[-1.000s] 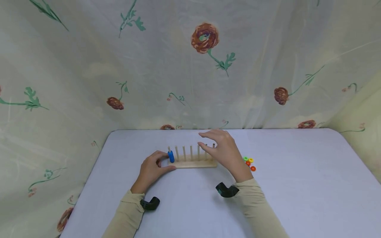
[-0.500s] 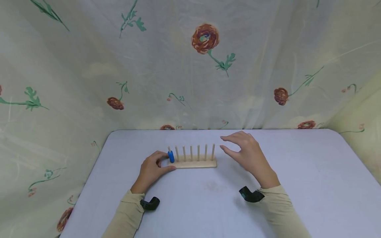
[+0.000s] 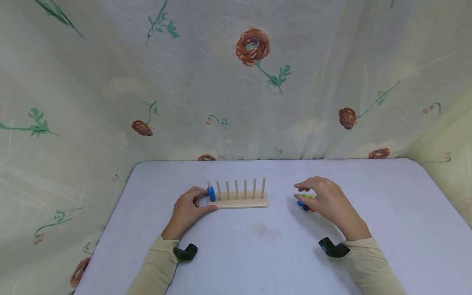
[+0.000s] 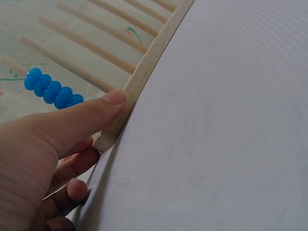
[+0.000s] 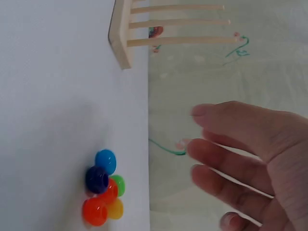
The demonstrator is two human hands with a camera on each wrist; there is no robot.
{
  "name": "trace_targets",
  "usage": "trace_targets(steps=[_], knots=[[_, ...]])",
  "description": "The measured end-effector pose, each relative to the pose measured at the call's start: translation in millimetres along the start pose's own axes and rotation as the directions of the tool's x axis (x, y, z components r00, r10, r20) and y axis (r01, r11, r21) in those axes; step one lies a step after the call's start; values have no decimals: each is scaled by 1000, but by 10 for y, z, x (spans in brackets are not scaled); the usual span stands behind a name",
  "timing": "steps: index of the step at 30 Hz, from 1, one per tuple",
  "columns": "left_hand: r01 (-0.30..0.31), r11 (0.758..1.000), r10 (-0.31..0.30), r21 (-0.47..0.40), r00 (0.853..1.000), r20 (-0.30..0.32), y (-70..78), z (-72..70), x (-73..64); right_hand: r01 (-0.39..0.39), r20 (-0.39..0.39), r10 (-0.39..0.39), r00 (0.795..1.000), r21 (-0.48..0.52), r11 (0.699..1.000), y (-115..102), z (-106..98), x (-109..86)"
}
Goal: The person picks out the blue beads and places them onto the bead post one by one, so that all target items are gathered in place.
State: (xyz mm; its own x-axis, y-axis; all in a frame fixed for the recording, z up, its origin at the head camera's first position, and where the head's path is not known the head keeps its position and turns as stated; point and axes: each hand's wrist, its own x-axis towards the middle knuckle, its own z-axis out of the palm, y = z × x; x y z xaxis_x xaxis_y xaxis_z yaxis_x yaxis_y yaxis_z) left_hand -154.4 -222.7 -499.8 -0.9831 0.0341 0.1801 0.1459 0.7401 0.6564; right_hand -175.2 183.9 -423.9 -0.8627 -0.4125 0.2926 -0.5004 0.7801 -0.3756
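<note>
A wooden peg rack (image 3: pixel 241 203) with several upright pegs stands on the table. Blue beads (image 3: pixel 211 194) are stacked on its leftmost peg; in the left wrist view the blue bead stack (image 4: pixel 50 89) shows clearly. My left hand (image 3: pixel 189 212) holds the rack's left end, thumb on the front edge and fingers round the end. To the right, my right hand (image 3: pixel 332 203) hovers above a small pile of loose beads, its fingers and thumb apart with nothing between them. The right wrist view shows an orange bead (image 5: pixel 95 211), a dark blue bead (image 5: pixel 96 179) and a light blue bead (image 5: pixel 106 161).
A green bead (image 5: pixel 119 185) and a yellow bead (image 5: pixel 115 209) lie in the same pile. The white table (image 3: pixel 236 254) ends at a flowered curtain (image 3: pixel 184 82) behind. Dark devices, such as the left wrist camera (image 3: pixel 186 252), sit at both wrists.
My right hand has moved right from beside the rack's pegs and come down over the bead pile. My left hand and the rack have stayed in place.
</note>
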Motion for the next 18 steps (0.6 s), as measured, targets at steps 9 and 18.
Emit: trace_targets(steps=[9,18], knots=[[-5,1000,5,-1,1000,1,-15,2,8,-167,245,174,954,-48,985,137,89,-18],[3,1000,-3,-5,1000,9,-5,-8,0,-184,266,198,944,-75,980,201,231,-21]])
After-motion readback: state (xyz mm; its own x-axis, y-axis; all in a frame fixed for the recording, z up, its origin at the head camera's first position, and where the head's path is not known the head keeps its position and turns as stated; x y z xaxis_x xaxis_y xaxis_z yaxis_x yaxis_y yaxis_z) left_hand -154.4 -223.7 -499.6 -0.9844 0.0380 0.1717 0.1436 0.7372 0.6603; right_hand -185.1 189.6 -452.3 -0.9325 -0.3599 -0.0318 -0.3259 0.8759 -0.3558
